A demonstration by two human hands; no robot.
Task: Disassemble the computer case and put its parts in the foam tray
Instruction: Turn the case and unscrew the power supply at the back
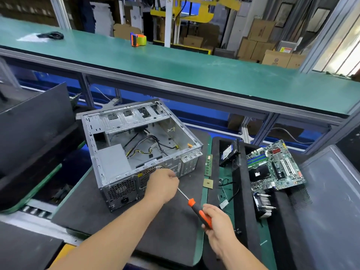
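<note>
The open grey computer case [136, 145] lies on its side on a dark mat, with its power supply [114, 162] and loose cables inside. My right hand [219, 226] grips the orange-and-black handle of a screwdriver [198, 210]. Its shaft points up-left to the case's rear panel. My left hand [162, 185] pinches the shaft's tip end against that panel. To the right, the black foam tray [243, 207] holds a hard drive [228, 152], a motherboard [274, 166] and a heatsink [264, 205].
A RAM stick [208, 165] and a CPU chip [208, 183] lie on the green strip between mat and tray, with small cables nearby. A black side panel [33, 121] leans at left. A green shelf [175, 65] with a tape dispenser [137, 39] runs behind.
</note>
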